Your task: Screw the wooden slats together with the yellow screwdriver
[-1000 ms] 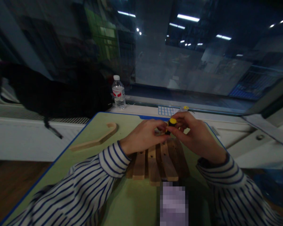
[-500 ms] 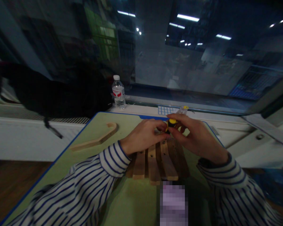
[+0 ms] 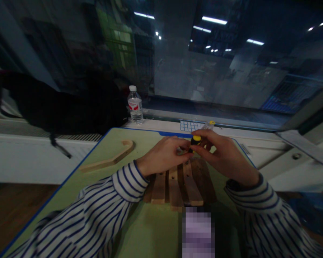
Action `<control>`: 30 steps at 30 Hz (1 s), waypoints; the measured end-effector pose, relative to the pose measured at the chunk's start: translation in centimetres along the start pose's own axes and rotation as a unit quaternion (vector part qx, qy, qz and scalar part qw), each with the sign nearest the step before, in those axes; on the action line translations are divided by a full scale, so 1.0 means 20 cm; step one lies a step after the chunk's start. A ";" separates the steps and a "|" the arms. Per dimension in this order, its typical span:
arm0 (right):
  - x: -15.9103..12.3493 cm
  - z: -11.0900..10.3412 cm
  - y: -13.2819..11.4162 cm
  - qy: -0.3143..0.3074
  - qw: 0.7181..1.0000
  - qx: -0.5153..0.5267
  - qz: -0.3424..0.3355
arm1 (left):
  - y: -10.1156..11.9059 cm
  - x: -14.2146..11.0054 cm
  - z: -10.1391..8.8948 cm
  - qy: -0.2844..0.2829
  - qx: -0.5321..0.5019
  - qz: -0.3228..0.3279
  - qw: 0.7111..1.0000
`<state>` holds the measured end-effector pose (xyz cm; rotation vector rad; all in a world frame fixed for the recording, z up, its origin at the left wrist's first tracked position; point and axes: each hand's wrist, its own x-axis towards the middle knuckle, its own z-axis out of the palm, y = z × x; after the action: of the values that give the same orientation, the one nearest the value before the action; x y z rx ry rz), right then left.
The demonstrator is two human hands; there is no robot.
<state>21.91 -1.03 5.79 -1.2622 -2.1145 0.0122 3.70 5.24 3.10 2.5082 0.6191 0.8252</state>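
Between the thumb and fingers of my right hand [image 3: 223, 154] is the short handle of a screwdriver [image 3: 196, 141], black with a yellow end, standing nearly upright. My left hand [image 3: 164, 154] is closed close beside it, fingertips pinched near the tool's lower end; what they grip is hidden. Below both hands lies a wooden piece with slats [image 3: 174, 191] spread like a fan, dark holes or screw heads showing in them. A darker wooden part [image 3: 204, 179] shows under and beside the slats. The tool's tip is hidden by my fingers.
A hooked wooden strip [image 3: 107, 163] lies on the left of the green table [image 3: 140, 229] with a blue edge. On the sill behind stand a water bottle [image 3: 135, 107] and a clear item with a yellow top [image 3: 211, 123]. A black bag [image 3: 64, 111] sits left. A pixelated patch covers the table's front.
My right hand's fingers shift and re-grip around the screwdriver handle, its index finger extending and bending a little. My left hand, the slats and the table stay in place.
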 end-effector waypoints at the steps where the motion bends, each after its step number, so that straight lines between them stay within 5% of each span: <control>1: 0.00 0.00 0.00 -0.001 1.000 0.001 0.000 | 0.00 0.00 0.00 0.000 -0.001 0.000 1.000; 12: 0.00 -0.01 -0.02 -0.008 1.000 -0.001 0.013 | -0.02 0.00 0.00 0.008 -0.036 -0.045 0.998; 30: 0.00 -0.02 -0.01 0.002 1.000 -0.016 -0.006 | -0.01 0.00 0.00 -0.012 -0.008 -0.018 1.000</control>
<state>21.92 -1.29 6.08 -1.2664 -2.1265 -0.0302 3.62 5.31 2.96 2.4821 0.6459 0.7834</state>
